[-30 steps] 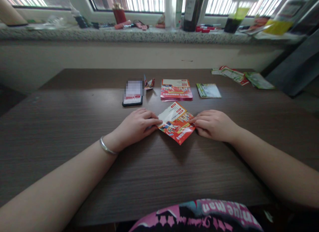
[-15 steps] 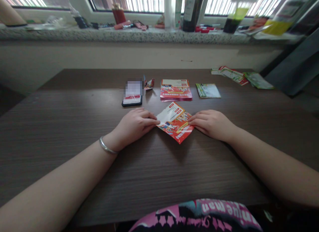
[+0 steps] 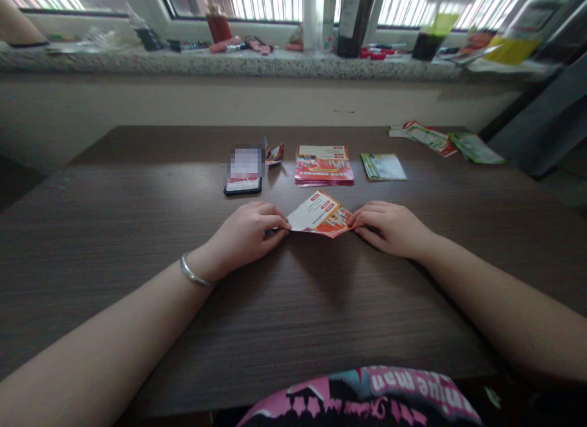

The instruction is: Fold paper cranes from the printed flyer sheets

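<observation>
A red and white printed paper square is held just above the dark wooden table, tilted with its near corner raised. My left hand, with a silver bracelet on its wrist, pinches the paper's left corner. My right hand pinches the right corner. Both hands have their fingers closed on the paper.
Behind the paper lie a phone, a small folded paper figure, a stack of red leaflets and a green-white stack. More leaflets lie at the far right. The granite windowsill holds bottles and clutter.
The paper's near corner has lifted off the table and swung up toward the far side, so the sheet now looks flatter and narrower. Both hands stayed at its side corners.
</observation>
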A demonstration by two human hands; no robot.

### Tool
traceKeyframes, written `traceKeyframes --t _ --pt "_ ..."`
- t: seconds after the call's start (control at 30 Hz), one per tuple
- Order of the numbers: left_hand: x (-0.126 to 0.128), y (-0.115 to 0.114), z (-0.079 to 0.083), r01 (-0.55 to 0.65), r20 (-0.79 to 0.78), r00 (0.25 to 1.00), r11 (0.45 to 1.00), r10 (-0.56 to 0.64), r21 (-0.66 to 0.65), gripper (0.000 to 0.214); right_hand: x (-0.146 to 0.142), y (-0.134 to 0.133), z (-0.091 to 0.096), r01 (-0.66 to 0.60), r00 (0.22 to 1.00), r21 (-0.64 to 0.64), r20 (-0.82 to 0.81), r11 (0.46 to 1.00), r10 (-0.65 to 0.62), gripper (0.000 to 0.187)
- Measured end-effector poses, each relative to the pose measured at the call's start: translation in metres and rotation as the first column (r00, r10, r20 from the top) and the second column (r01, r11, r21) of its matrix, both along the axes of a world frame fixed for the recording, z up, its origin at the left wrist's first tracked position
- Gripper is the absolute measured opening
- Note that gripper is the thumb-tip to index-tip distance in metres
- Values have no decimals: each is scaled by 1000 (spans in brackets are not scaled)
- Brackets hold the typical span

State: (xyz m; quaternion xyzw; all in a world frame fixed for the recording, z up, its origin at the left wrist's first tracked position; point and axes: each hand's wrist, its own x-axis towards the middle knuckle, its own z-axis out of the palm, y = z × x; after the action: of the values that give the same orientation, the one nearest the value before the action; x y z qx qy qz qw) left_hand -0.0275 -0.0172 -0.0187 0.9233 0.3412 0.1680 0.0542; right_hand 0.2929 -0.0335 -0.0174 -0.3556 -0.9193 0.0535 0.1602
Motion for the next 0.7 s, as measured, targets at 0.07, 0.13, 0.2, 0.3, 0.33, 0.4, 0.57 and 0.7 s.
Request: traceKeyframes --t 0.07,0.13,0.2,0.3,0.33,0.4,0.57,0.7 --pt "3 -3 2 -28 -4 1000 1000 28 1 23 -1 0 -1 14 999 -23 -39 1000 -15 14" --pt "5 -4 4 -45 -14 999 999 45 13 27 -3 -1 -2 46 997 -47 -63 998 -49 13" --pt "6 -5 5 -62 -15 998 998 62 21 30 -7 -3 -1 102 991 -68 -78 992 -108 11" --pt "9 -4 4 -104 -2 995 995 104 11 32 -16 -8 1 227 962 -130 -126 965 -243 9" --pt "11 -4 4 -123 4 992 992 123 4 33 -19 -9 2 273 942 -162 -154 948 -297 9" --pt "13 -3 3 -161 15 987 987 161 -13 34 -24 -10 3 333 912 -203 -177 921 -369 14" --pt "16 -2 3 -220 -15 976 975 219 -13 34 -29 -8 3 382 902 -206 -132 901 -412 39" --pt "18 -1 2 -230 -31 972 973 231 31 35 -30 -7 2 396 901 -201 -106 896 -421 49"
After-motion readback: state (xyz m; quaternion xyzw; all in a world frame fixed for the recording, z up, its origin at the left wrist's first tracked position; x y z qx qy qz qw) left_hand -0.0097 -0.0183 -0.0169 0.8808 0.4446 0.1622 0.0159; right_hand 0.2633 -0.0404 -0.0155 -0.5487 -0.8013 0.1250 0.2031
